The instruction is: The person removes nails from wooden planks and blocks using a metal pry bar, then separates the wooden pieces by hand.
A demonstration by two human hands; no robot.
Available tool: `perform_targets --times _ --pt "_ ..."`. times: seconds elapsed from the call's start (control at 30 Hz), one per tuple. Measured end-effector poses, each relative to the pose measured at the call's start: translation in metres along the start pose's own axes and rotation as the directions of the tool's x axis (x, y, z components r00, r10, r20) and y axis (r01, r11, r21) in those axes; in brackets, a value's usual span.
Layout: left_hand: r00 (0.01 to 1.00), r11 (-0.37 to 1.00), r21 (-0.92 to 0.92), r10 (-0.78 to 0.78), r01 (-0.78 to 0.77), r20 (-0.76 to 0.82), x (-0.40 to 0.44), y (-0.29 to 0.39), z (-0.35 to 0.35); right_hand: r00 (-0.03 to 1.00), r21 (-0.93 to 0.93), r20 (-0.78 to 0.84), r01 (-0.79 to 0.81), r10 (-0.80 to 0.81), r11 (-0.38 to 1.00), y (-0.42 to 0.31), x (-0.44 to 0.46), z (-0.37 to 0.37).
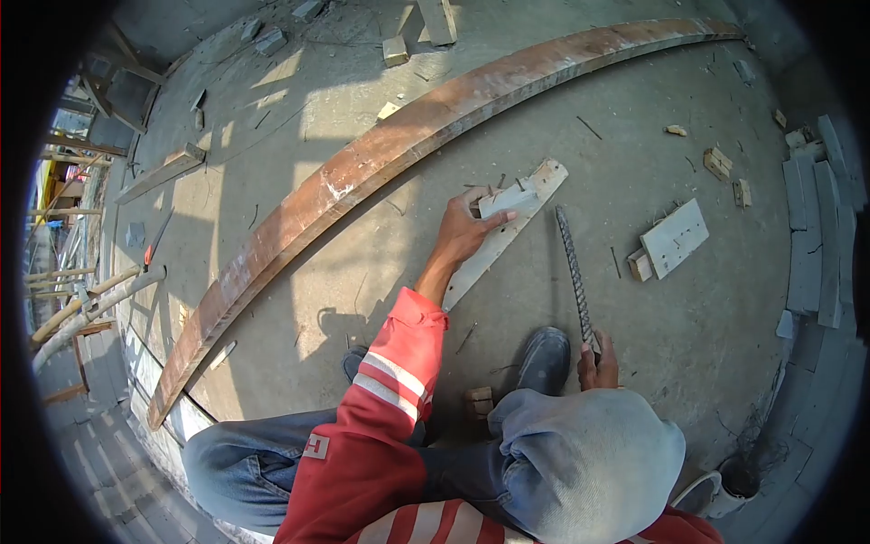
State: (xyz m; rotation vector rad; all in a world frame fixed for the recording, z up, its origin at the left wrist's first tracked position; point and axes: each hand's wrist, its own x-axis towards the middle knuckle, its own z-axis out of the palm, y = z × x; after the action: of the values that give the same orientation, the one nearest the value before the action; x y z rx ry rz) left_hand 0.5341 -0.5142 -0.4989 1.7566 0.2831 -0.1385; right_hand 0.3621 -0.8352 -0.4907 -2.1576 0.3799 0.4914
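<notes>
My left hand (468, 228) is closed on a narrow wooden board (494, 245), thumb on the near face and fingers over the far edge. The board lies slanted in front of me, whitish and worn, with a shorter piece along its upper part. Several bent nails (520, 184) stick out near my fingers. In my right hand (598, 364) is the lower end of a ribbed steel rod (574, 267), which looks twisted. Its upper end points away from me, to the right of the board and apart from it.
A long wooden beam (362, 168) crosses the concrete floor (381, 263) beyond the board. To the right lie a whitish plank piece (675, 238) and small wood blocks (717, 163). Grey blocks (804, 236) are stacked at the right edge. A bucket (734, 480) stands lower right.
</notes>
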Motion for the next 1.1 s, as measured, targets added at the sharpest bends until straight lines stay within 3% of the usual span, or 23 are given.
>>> perform_targets --times 0.1,0.17,0.3,0.37,0.57,0.67,0.77,0.83,0.97,1.0,1.03,1.07,1.1 --pt "0.999 0.999 0.035 -0.025 0.024 0.033 -0.006 -0.001 0.001 0.998 0.117 0.005 -0.065 0.065 0.991 0.009 -0.010 -0.003" --pt "0.966 0.931 0.259 0.259 -0.257 0.030 -0.009 -0.007 0.006 0.993 0.186 0.014 -0.114 0.113 0.976 0.007 -0.016 -0.005" --pt "0.965 0.907 0.333 0.220 -0.256 0.145 -0.009 -0.005 0.018 0.991 0.313 -0.002 -0.125 0.132 0.942 -0.006 -0.025 -0.007" --pt "0.952 0.878 0.374 0.303 -0.300 0.053 -0.009 -0.004 0.026 0.993 0.349 -0.001 -0.114 0.122 0.930 -0.007 -0.025 -0.007" --pt "0.937 0.863 0.388 0.349 -0.324 0.007 -0.007 -0.005 0.032 0.998 0.305 -0.006 -0.060 0.064 0.951 -0.028 -0.018 -0.018" --pt "0.955 0.872 0.412 0.297 -0.264 -0.017 -0.005 -0.006 0.031 0.997 0.331 -0.037 -0.056 0.073 0.942 -0.043 -0.012 -0.027" --pt "0.956 0.863 0.429 0.292 -0.265 0.003 -0.004 -0.007 0.030 0.989 0.331 -0.150 0.070 -0.021 0.941 -0.068 -0.010 -0.041" --pt "0.951 0.855 0.436 0.310 -0.280 0.003 -0.005 -0.009 0.030 0.952 0.265 -0.254 0.239 -0.172 0.934 -0.088 -0.009 -0.050" --pt "0.943 0.845 0.450 0.333 -0.289 -0.019 -0.007 -0.011 0.033 0.926 0.134 -0.241 0.328 -0.291 0.935 -0.070 0.006 -0.048" --pt "0.940 0.844 0.448 0.340 -0.295 -0.020 -0.008 -0.010 0.033 0.909 -0.155 -0.185 0.349 -0.374 0.924 -0.052 0.012 -0.037" --pt "0.939 0.849 0.429 0.343 -0.308 -0.004 -0.009 -0.009 0.033 0.892 -0.431 -0.107 0.357 -0.440 0.829 -0.039 0.017 -0.033" --pt "0.938 0.854 0.412 0.345 -0.318 0.010 -0.008 -0.009 0.032 0.888 -0.433 -0.106 0.364 -0.448 0.824 -0.027 0.014 -0.035" --pt "0.937 0.853 0.414 0.350 -0.319 0.000 -0.003 -0.007 0.029 0.939 -0.331 -0.065 0.300 -0.339 0.895 -0.012 0.009 -0.038"
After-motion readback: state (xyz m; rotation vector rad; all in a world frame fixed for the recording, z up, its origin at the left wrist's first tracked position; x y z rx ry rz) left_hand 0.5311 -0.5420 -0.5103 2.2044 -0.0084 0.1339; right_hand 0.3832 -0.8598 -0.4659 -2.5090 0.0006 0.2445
